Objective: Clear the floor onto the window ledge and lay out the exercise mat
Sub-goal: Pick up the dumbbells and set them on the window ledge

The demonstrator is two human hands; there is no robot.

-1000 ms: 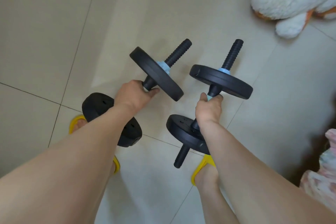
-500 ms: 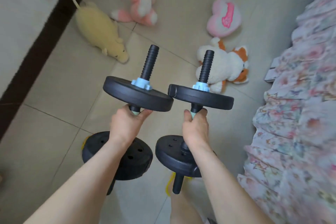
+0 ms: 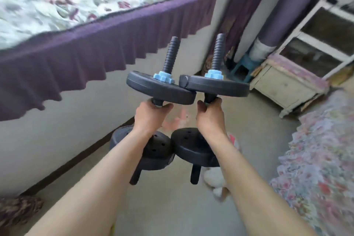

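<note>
Left dumbbell and right dumbbell airborne, upright, top plates touching. Gripped by the bars: left hand, right hand, fingers wrapped tight. Window ledge with purple frill up left. Mid-carry, probably; next needs lifting over the frill, setting flat. Plush toy on floor below.

Field notes, head view. I see a pale tiled floor running toward a light wall with a dark baseboard. Above the wall sits a ledge draped in a purple pleated valance, topped by a floral cover. Far corner: dark patterned curtain, a grey-purple roll standing on end, a teal stool. A worn cream cabinet stands right. I note a floral bedspread at right edge. Soft daylight; edges blurred.
</note>
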